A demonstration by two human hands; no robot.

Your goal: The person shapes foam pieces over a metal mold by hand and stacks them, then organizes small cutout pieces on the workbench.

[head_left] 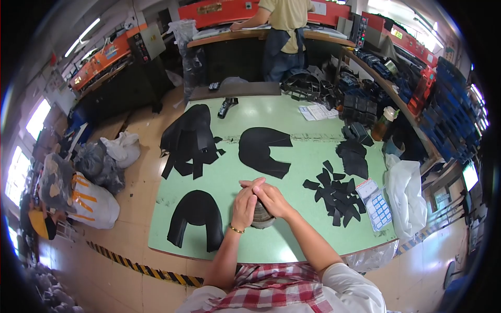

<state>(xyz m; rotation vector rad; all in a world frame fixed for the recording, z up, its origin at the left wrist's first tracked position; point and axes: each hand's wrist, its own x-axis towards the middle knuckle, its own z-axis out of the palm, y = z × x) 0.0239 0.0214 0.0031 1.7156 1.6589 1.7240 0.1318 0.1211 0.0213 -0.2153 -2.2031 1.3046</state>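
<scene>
My left hand (243, 207) and my right hand (273, 200) lie together at the table's near middle, fingers stretched out and meeting at the tips. Beneath them sits a round, ridged grey-brown object (262, 220), partly covered, so its kind is unclear. Neither hand grips it visibly. Just beyond is a black U-shaped piece (253, 151) lying flat. Left of my left forearm, another black U-shaped stack (194, 208) rests on the green tabletop (282, 242). To the right of my hands are several small black cut scraps (335, 195) in a loose heap.
Black cut pieces (190, 138) are piled far left, near a black hand tool (226, 107). A printed card (377, 206) and white plastic bag (406, 195) line the right edge. A bottle (385, 123) stands behind. Another person (286, 31) works at a red machine.
</scene>
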